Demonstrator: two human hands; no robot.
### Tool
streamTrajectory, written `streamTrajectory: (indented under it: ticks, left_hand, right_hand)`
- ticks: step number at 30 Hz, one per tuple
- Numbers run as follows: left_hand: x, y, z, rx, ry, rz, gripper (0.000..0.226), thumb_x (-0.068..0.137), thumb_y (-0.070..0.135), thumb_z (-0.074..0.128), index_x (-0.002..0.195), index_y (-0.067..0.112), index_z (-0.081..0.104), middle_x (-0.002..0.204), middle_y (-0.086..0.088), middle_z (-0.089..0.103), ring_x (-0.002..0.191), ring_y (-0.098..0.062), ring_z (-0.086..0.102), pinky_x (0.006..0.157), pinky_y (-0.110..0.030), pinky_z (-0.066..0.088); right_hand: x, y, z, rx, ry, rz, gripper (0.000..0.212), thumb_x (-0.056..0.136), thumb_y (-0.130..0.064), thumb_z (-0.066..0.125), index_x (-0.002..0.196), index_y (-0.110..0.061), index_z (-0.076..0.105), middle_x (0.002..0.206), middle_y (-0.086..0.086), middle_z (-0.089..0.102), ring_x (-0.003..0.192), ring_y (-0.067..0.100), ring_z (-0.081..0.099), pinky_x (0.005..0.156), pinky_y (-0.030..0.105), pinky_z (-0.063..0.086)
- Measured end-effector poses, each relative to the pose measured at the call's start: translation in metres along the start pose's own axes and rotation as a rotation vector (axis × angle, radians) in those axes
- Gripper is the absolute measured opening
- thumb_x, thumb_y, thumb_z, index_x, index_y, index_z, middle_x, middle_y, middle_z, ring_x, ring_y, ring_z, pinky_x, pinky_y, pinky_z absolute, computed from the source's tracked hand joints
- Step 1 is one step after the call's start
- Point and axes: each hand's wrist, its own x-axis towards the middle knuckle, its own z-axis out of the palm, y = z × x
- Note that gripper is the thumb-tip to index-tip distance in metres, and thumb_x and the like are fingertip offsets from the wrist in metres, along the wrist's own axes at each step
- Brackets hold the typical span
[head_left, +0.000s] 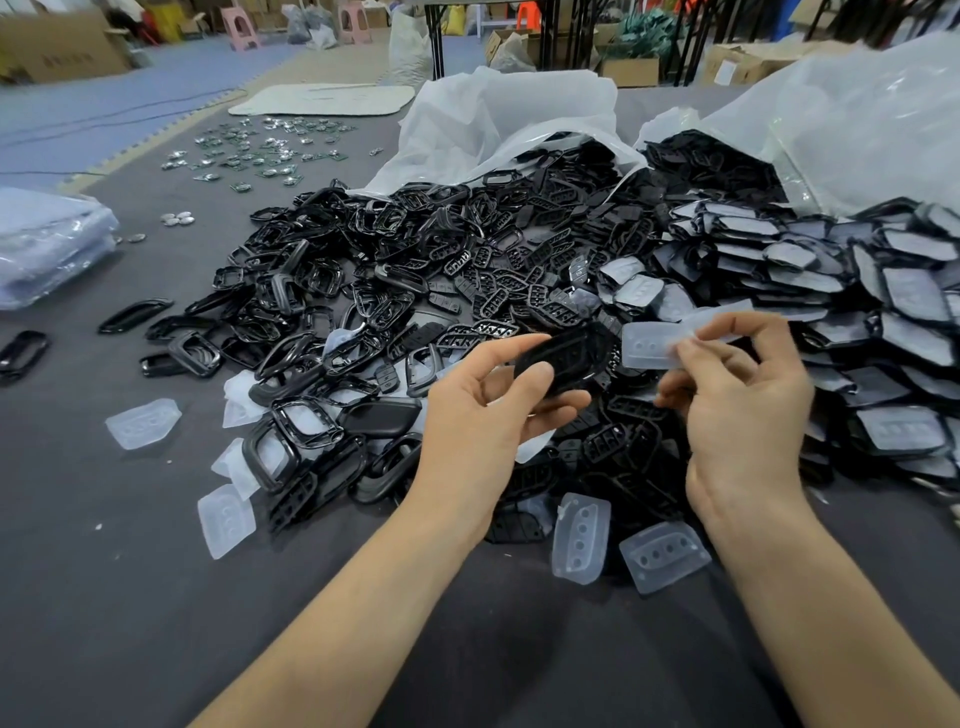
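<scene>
From the head camera, a black oval plastic shell (566, 361) is gripped by the left hand (483, 415) above the heap of black parts (415, 270), and a clear soft button pad (647, 345), pinched by the right hand (748, 410) just beside it, probably must be lined up and pressed in next.

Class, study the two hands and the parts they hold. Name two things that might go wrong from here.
1. The right hand pinches the translucent pad by one end; it may slip, or go skewed into the black shell held by the left hand.
2. A dropped pad could get lost in the pile of black parts below.
</scene>
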Motion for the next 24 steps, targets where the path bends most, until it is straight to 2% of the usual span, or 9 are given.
streamTrajectory:
  ticks: [5, 9, 12, 14, 17, 21, 24]
  left_hand:
    - [0.0003, -0.002, -0.0014, 0.085, -0.006, 0.022, 0.018, 0.091, -0.002, 0.059, 0.096, 0.015, 0.065, 0.066, 0.003, 0.07, 0.065, -0.015, 0.071, 0.061, -0.02, 0.054]
    - [0.0011, -0.0034, -0.0042, 0.244, -0.002, 0.09, 0.021, 0.089, 0.0, 0.063, 0.099, 0.018, 0.066, 0.068, 0.003, 0.068, 0.057, -0.01, 0.063, 0.059, -0.017, 0.05]
    - [0.0032, -0.0037, -0.0073, 0.352, 0.032, 0.128, 0.025, 0.087, 0.004, 0.067, 0.104, 0.022, 0.063, 0.059, 0.009, 0.061, 0.054, -0.005, 0.056, 0.059, -0.015, 0.046]
    - [0.0043, -0.0034, -0.0085, 0.366, 0.061, 0.144, 0.026, 0.086, 0.005, 0.068, 0.102, 0.025, 0.062, 0.057, 0.011, 0.06, 0.054, -0.003, 0.054, 0.058, -0.014, 0.044]
    - [0.005, -0.0032, -0.0091, 0.318, 0.098, 0.158, 0.019, 0.086, 0.008, 0.069, 0.098, 0.021, 0.063, 0.062, 0.01, 0.063, 0.054, -0.002, 0.053, 0.056, -0.012, 0.042]
    - [0.0059, -0.0028, -0.0082, 0.264, 0.081, 0.113, 0.006, 0.087, 0.012, 0.069, 0.09, 0.017, 0.07, 0.058, 0.013, 0.059, 0.053, -0.002, 0.05, 0.056, -0.012, 0.042]
    - [0.0062, -0.0021, -0.0079, 0.197, 0.061, 0.036, 0.016, 0.088, 0.01, 0.066, 0.079, 0.023, 0.071, 0.059, 0.008, 0.059, 0.057, -0.006, 0.051, 0.063, -0.019, 0.045]
  right_hand:
    - [-0.0031, 0.0051, 0.0019, -0.18, -0.167, -0.019, 0.044, 0.083, 0.008, 0.049, 0.059, -0.023, 0.069, 0.054, -0.005, 0.059, 0.046, 0.006, 0.052, 0.049, 0.018, 0.045]
    - [-0.0061, 0.0017, 0.0065, -0.005, -0.366, 0.192, 0.02, 0.073, -0.017, 0.057, 0.067, -0.018, 0.076, 0.061, 0.003, 0.062, 0.053, 0.013, 0.057, 0.051, 0.023, 0.049]
    - [-0.0056, -0.0014, 0.0043, -0.115, -0.499, 0.145, 0.015, 0.083, -0.017, 0.067, 0.07, -0.011, 0.074, 0.065, 0.006, 0.064, 0.055, 0.015, 0.057, 0.055, 0.025, 0.05]
    - [-0.0058, -0.0025, 0.0036, -0.242, -0.524, 0.08, 0.014, 0.084, -0.01, 0.069, 0.07, -0.011, 0.071, 0.057, 0.001, 0.062, 0.051, 0.011, 0.056, 0.053, 0.02, 0.049]
    - [-0.0065, -0.0028, 0.0042, -0.32, -0.57, 0.1, 0.012, 0.081, -0.009, 0.071, 0.07, -0.011, 0.07, 0.05, -0.004, 0.059, 0.048, 0.009, 0.055, 0.048, 0.018, 0.047]
    - [-0.0076, -0.0011, 0.005, -0.306, -0.557, 0.123, 0.015, 0.081, -0.011, 0.072, 0.066, -0.013, 0.069, 0.049, -0.004, 0.059, 0.047, 0.009, 0.054, 0.048, 0.018, 0.046]
    - [-0.008, -0.001, 0.0038, -0.279, -0.541, 0.111, 0.014, 0.079, -0.014, 0.073, 0.066, -0.013, 0.069, 0.052, -0.004, 0.06, 0.049, 0.009, 0.056, 0.051, 0.017, 0.047]
